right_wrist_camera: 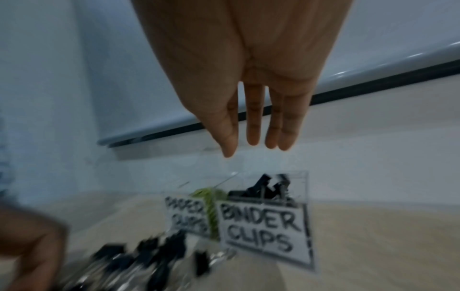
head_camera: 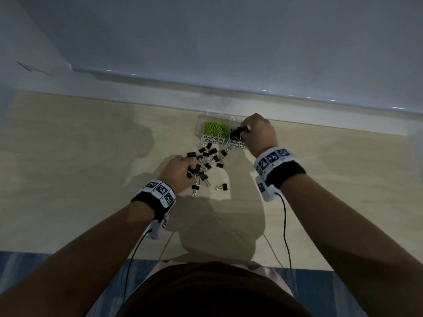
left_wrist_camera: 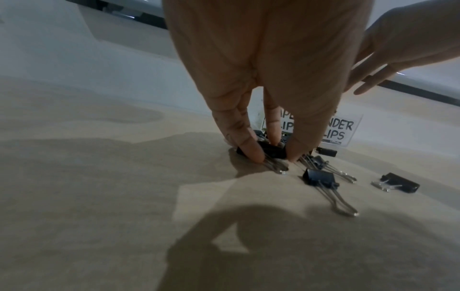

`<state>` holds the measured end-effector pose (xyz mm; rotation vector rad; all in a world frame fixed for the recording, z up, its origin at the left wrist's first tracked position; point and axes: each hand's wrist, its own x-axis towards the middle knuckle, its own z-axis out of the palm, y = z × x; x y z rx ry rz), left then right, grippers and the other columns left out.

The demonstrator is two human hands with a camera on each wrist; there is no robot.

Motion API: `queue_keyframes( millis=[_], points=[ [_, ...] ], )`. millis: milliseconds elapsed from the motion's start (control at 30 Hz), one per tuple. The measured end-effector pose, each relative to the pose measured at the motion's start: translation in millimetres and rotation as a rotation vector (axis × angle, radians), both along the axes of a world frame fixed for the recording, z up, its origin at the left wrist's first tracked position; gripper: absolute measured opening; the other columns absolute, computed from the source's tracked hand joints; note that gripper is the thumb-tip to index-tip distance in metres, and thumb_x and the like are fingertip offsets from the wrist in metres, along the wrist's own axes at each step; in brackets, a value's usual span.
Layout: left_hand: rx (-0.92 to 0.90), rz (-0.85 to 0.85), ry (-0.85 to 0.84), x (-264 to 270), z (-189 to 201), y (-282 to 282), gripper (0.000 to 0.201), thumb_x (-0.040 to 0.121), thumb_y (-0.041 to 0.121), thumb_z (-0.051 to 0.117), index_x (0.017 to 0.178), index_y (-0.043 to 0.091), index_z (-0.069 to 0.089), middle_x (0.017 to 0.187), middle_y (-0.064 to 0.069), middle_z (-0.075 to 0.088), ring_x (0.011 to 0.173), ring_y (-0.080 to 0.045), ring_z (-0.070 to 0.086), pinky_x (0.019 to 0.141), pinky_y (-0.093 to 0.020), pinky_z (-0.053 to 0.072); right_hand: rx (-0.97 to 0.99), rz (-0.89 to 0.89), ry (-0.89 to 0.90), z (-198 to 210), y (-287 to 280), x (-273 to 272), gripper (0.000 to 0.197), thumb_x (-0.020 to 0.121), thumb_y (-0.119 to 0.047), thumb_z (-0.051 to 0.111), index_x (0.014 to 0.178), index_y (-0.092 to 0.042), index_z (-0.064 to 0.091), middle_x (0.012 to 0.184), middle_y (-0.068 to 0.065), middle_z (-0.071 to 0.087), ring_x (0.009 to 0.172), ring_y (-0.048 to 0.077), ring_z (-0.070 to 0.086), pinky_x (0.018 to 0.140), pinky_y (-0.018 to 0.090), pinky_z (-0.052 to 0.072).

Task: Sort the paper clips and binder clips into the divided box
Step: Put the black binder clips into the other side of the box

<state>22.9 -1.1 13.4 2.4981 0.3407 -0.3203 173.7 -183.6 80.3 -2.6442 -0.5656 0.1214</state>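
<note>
Closest to the head cam is the person's dark top at 6 o'clock, with both forearms reaching up from there, each wearing a black wristband with white marker tags. The left hand [head_camera: 177,171] is down on the beige tabletop [head_camera: 80,156] at the 7 o'clock edge of the loose binder clip pile [head_camera: 207,164]. In the left wrist view its fingertips [left_wrist_camera: 251,151] pinch 1 black binder clip [left_wrist_camera: 271,151] that's sitting on the table.

The right hand [head_camera: 259,133] hangs over the clear divided box [head_camera: 207,117], above the side labelled BINDER CLIPS [right_wrist_camera: 263,226]. In the right wrist view its fingers [right_wrist_camera: 252,122] point straight down with nothing between them, so it's let go. A black clip shows by its fingertips in the head view, though I can't tell if they touch.

The box sits at 12 o'clock from the pile, right by the table's far edge against the pale wall. Green paper clips [head_camera: 216,129] fill the left compartment, black binder clips [right_wrist_camera: 267,189] the right. 1 stray binder clip [head_camera: 222,186] lies at 5 o'clock from the pile. There's bare tabletop out at 9 and 3 o'clock.
</note>
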Motion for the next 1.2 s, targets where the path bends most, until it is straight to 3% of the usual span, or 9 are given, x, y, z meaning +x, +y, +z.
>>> queue_keyframes(
  millis=[67, 133, 200, 267, 367, 533, 700, 933, 1200],
  points=[
    [-0.002, 0.009, 0.010, -1.8, -2.2, 1.8, 0.028, 0.074, 0.022, 0.070, 0.099, 0.013, 0.061, 0.098, -0.010, 0.055, 0.089, -0.027, 0.055, 0.079, -0.029, 0.045, -0.024, 0.129, -0.058, -13.1, 9.1, -16.2, 0.017, 0.085, -0.003, 0.056, 0.091, -0.013, 0.068, 0.098, 0.004, 0.063, 0.088, 0.021, 0.060, 0.078, 0.029, 0.055],
    [0.013, 0.020, 0.017, -4.1, -4.2, 3.6, 0.035, 0.074, 0.028, 0.071, 0.104, 0.016, 0.058, 0.107, -0.010, 0.054, 0.099, -0.027, 0.053, 0.086, -0.036, 0.047, -0.065, 0.253, 0.037, -27.9, 18.9, -35.2, 0.020, 0.086, -0.005, 0.056, 0.098, -0.016, 0.067, 0.104, 0.002, 0.062, 0.093, 0.019, 0.060, 0.079, 0.024, 0.053],
    [0.057, 0.036, 0.060, -5.7, -4.0, 3.9, 0.051, 0.071, 0.036, 0.074, 0.114, 0.019, 0.052, 0.115, -0.010, 0.048, 0.107, -0.029, 0.047, 0.091, -0.040, 0.046, -0.188, 0.353, 0.159, -44.7, 27.0, -47.5, 0.035, 0.084, -0.012, 0.060, 0.118, -0.020, 0.059, 0.123, 0.003, 0.055, 0.115, 0.024, 0.052, 0.089, 0.033, 0.051],
    [0.105, 0.050, 0.120, -6.0, -2.6, 2.9, 0.067, 0.067, 0.040, 0.077, 0.123, 0.020, 0.045, 0.121, -0.013, 0.042, 0.112, -0.033, 0.041, 0.093, -0.043, 0.042, -0.331, 0.402, 0.245, -56.0, 31.2, -52.5, 0.060, 0.082, -0.020, 0.065, 0.136, -0.023, 0.040, 0.145, 0.003, 0.035, 0.135, 0.028, 0.029, 0.100, 0.045, 0.044],
    [0.075, 0.076, 0.137, -4.9, -3.3, -1.9, 0.067, 0.068, 0.034, 0.079, 0.125, 0.019, 0.047, 0.122, -0.013, 0.043, 0.112, -0.035, 0.043, 0.096, -0.044, 0.042, -0.359, 0.373, 0.306, -63.5, 31.3, -52.8, 0.072, 0.082, -0.022, 0.066, 0.143, -0.026, 0.029, 0.149, 0.003, 0.027, 0.136, 0.030, 0.022, 0.103, 0.050, 0.040],
    [-0.062, 0.138, 0.070, -5.0, -3.0, -10.6, 0.046, 0.069, 0.012, 0.078, 0.112, 0.018, 0.062, 0.111, -0.009, 0.057, 0.102, -0.027, 0.056, 0.095, -0.037, 0.046, -0.252, 0.331, 0.312, -71.7, 26.1, -58.9, 0.050, 0.082, -0.013, 0.064, 0.129, -0.019, 0.049, 0.128, 0.008, 0.044, 0.114, 0.032, 0.039, 0.097, 0.044, 0.042],
    [-0.033, 0.106, 0.071, -5.2, -0.7, -12.3, 0.036, 0.071, 0.016, 0.073, 0.105, 0.014, 0.061, 0.107, -0.010, 0.056, 0.098, -0.026, 0.055, 0.087, -0.034, 0.047, -0.182, 0.305, 0.343, -68.1, 22.2, -63.3, 0.028, 0.077, -0.018, 0.066, 0.104, -0.013, 0.059, 0.109, 0.009, 0.050, 0.099, 0.033, 0.052, 0.085, 0.038, 0.045],
    [0.038, 0.033, 0.095, -0.6, 3.0, -17.8, 0.027, 0.072, 0.018, 0.066, 0.096, 0.012, 0.058, 0.099, -0.011, 0.054, 0.089, -0.029, 0.053, 0.078, -0.035, 0.047, -0.224, 0.301, 0.352, -60.9, 21.7, -67.0, 0.036, 0.077, -0.016, 0.065, 0.111, -0.010, 0.055, 0.111, 0.012, 0.047, 0.098, 0.034, 0.053, 0.087, 0.039, 0.046],
    [0.055, -0.037, 0.063, -0.2, 3.2, -18.7, 0.021, 0.074, 0.015, 0.065, 0.094, 0.010, 0.059, 0.097, -0.011, 0.056, 0.087, -0.028, 0.054, 0.077, -0.036, 0.048, -0.227, 0.299, 0.343, -57.0, 17.7, -69.7, 0.023, 0.078, -0.001, 0.056, 0.099, -0.008, 0.060, 0.109, 0.012, 0.052, 0.097, 0.032, 0.054, 0.082, 0.035, 0.045]
  ],
)
